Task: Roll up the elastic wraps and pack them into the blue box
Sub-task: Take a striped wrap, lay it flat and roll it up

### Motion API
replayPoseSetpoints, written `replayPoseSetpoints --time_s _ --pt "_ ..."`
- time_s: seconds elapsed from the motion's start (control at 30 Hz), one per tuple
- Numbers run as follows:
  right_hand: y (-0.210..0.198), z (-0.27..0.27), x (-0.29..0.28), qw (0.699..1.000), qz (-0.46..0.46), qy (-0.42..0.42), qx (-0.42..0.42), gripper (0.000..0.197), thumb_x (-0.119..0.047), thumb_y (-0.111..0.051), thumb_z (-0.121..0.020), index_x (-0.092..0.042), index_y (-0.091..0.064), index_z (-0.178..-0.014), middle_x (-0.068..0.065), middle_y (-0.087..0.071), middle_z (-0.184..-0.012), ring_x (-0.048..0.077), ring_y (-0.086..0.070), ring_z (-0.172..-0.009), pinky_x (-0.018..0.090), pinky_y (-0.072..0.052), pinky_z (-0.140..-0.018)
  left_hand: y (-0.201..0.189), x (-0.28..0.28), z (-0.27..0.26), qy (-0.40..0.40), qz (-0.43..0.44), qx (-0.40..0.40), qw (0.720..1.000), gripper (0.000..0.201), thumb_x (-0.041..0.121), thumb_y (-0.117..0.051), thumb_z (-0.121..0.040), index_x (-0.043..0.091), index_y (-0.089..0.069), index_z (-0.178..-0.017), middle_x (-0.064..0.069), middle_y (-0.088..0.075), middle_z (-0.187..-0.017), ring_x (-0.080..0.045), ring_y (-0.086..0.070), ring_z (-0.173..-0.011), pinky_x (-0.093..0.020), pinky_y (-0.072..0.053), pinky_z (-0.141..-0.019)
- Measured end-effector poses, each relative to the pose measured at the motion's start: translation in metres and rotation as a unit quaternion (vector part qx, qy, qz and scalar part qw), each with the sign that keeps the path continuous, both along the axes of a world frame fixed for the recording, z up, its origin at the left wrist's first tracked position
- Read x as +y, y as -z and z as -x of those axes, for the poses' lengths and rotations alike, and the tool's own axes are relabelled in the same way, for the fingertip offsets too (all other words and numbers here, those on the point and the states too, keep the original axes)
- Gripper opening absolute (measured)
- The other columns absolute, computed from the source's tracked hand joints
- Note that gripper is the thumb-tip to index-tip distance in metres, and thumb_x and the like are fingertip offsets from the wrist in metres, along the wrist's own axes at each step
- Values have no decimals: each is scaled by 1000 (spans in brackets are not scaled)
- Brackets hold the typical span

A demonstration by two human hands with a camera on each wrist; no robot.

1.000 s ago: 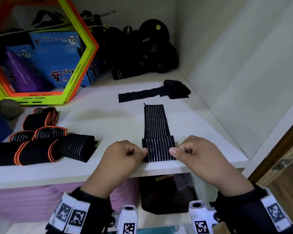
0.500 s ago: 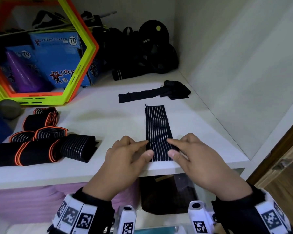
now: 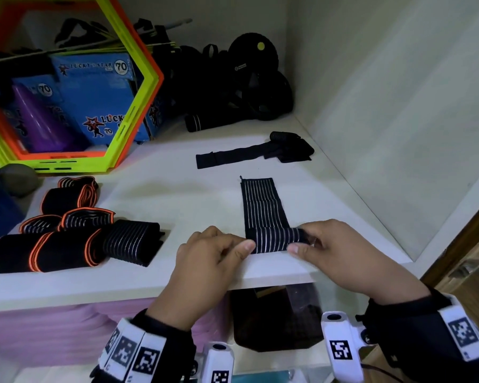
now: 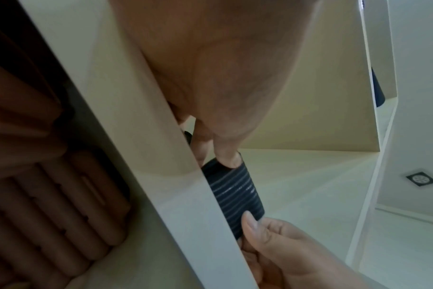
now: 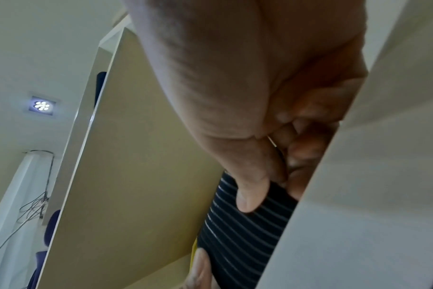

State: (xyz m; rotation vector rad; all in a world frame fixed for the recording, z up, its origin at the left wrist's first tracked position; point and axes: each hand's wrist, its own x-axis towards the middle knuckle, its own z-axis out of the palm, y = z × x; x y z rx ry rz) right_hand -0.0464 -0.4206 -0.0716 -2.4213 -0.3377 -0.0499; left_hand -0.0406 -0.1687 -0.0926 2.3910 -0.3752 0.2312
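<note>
A black elastic wrap with thin white stripes (image 3: 262, 205) lies lengthwise on the white shelf (image 3: 177, 205), its near end rolled into a short roll (image 3: 274, 240) at the front edge. My left hand (image 3: 219, 252) pinches the roll's left end and my right hand (image 3: 324, 244) pinches its right end. The wrist views show the roll (image 4: 235, 193) (image 5: 247, 230) between thumbs and fingers. Blue boxes (image 3: 103, 98) stand at the back left behind a hexagon frame.
Several rolled wraps, some orange-edged (image 3: 56, 244), lie at the left front. A plain black wrap (image 3: 249, 153) lies unrolled farther back. Black gear (image 3: 246, 84) fills the back corner. A neon hexagon frame (image 3: 138, 111) leans at the back left. The cupboard wall (image 3: 398, 134) closes the right.
Half a second ago my fingers lay flat on the wrap's near end; now both hands pinch the roll again, and the roll sits a little farther up the wrap.
</note>
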Motion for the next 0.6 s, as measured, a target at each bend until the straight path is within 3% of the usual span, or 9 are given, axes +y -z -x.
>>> replayPoseSetpoints --time_s 0.07,0.13,0.23,0.3,0.4,0.5,0.6 --pt "3 -2 -3 999 -53 14 -2 38 -43 -67 -90 -14 -63 -65 -9 -39 -52 5 -35 -49 18 -30 -50 2 1 -3 -9 18 6 1000 41 79 -38 -83 50 -67 -80 17 -58 -78 -3 -55 -87 -42 -48 -86" --pt "3 -3 -3 995 -101 20 6 42 -42 -69 -89 -9 -65 -64 -8 -35 -51 5 -31 -48 16 -30 -49 4 1 -5 -6 41 12 999 42 77 -42 -84 46 -66 -67 20 -59 -79 -6 -58 -81 -42 -50 -82" --pt "1 -5 -1 992 -119 27 23 41 -44 -70 -88 -10 -67 -64 -11 -37 -47 4 -34 -46 14 -33 -49 6 1 -8 -8 66 16 998 50 65 -50 -90 34 -56 -52 20 -57 -72 -10 -58 -71 -40 -50 -77" --pt "3 -8 2 994 -103 42 22 45 -49 -69 -87 -11 -65 -63 -11 -40 -46 4 -37 -45 14 -33 -50 8 -1 -9 -21 68 20 997 47 57 -57 -92 32 -61 -53 20 -59 -73 -9 -58 -69 -37 -49 -76" --pt "5 -8 5 995 -64 78 8 42 -57 -67 -85 -19 -63 -66 -15 -51 -49 2 -46 -48 23 -38 -57 8 -3 -8 -43 72 -3 996 33 63 -58 -84 34 -68 -71 18 -61 -75 -7 -60 -72 -35 -50 -74" --pt "2 -1 9 996 -34 79 -8 20 -56 -62 -88 -40 -58 -98 -13 -62 -67 0 -58 -63 28 -45 -64 7 -3 -3 -42 84 -24 995 30 63 -58 -81 49 -61 -107 15 -59 -86 -1 -58 -77 -36 -52 -77" --pt "2 6 12 998 21 45 -43 29 -54 -50 -96 -52 -49 -124 -13 -62 -83 1 -59 -77 27 -49 -72 8 -3 0 -25 45 -51 997 33 59 -53 -88 55 -61 -119 17 -54 -88 -1 -57 -81 -40 -53 -82"
